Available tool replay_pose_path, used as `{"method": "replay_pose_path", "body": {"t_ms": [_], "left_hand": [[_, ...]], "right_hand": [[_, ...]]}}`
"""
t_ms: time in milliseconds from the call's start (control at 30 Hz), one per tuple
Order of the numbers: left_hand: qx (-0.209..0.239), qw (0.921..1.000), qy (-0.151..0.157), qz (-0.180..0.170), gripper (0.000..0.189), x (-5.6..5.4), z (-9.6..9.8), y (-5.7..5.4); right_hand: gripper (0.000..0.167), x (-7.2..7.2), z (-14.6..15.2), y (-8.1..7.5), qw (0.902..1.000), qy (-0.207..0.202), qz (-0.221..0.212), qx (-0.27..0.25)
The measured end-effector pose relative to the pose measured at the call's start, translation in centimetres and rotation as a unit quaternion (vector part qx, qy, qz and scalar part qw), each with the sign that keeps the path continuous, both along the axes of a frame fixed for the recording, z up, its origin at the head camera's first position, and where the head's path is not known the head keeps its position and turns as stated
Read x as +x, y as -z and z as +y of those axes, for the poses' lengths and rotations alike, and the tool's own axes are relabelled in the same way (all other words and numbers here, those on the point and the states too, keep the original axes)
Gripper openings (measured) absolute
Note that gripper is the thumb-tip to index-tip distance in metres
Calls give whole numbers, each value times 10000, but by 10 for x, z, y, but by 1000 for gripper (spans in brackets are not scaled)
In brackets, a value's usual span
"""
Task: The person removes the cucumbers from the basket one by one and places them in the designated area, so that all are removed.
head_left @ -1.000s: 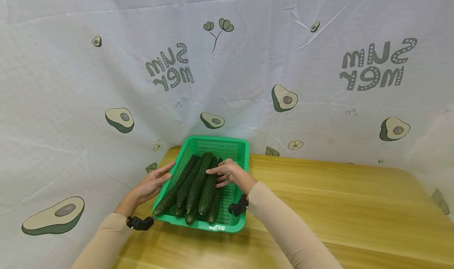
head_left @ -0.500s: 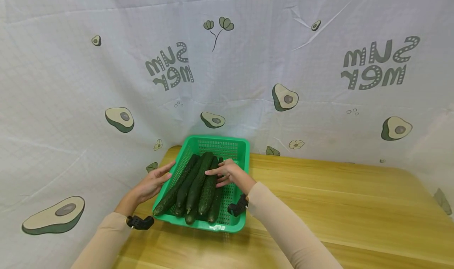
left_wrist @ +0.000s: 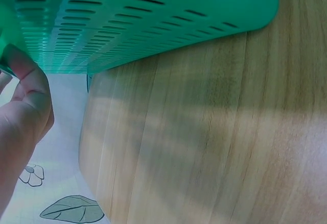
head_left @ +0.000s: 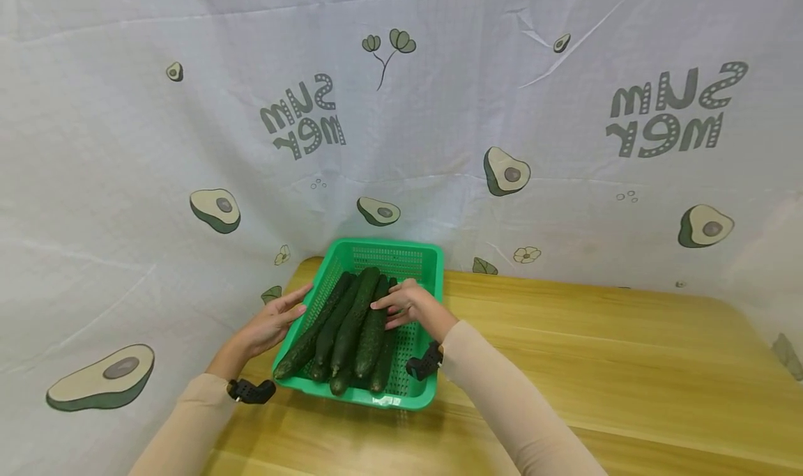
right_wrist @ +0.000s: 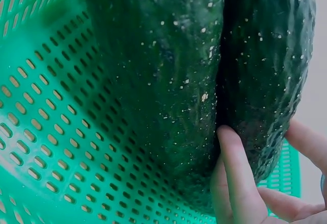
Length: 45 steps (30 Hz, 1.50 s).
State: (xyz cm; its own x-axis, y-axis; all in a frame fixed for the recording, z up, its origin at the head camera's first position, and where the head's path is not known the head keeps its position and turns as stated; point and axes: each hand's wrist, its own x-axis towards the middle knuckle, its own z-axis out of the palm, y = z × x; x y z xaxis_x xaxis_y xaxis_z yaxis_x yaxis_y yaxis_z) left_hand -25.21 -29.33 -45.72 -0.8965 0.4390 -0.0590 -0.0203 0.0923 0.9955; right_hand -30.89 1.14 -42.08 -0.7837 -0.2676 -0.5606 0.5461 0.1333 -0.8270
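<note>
Wooden table (head_left: 596, 364), cucumbers (head_left: 350, 326) pointing away, slanting rightward, right hand (head_left: 410, 302) pinching one, left hand (head_left: 268, 326) gripping their basket (head_left: 396, 244)

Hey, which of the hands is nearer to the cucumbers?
Right. The right hand grips one of the cucumbers in the green basket; the left hand is at the basket's left rim, apart from the cucumbers.
</note>
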Motion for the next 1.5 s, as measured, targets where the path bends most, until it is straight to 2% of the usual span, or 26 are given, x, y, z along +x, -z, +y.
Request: {"method": "replay_pose_path", "body": {"t_ms": [367, 667, 1133, 1500], "left_hand": [[-14, 10000, -41, -15, 59, -2, 1, 2], [-33, 10000, -7, -55, 60, -1, 1, 1], [14, 10000, -25, -55, 59, -1, 1, -1], [51, 10000, 16, -52, 60, -2, 0, 0]], "right_hand": [[73, 1, 7, -5, 9995, 35, -80, -310], [74, 2, 14, -3, 9984, 59, -36, -553], [73, 1, 22, -5, 9978, -19, 174, -637], [73, 3, 26, -15, 9964, 42, 440, -730]]}}
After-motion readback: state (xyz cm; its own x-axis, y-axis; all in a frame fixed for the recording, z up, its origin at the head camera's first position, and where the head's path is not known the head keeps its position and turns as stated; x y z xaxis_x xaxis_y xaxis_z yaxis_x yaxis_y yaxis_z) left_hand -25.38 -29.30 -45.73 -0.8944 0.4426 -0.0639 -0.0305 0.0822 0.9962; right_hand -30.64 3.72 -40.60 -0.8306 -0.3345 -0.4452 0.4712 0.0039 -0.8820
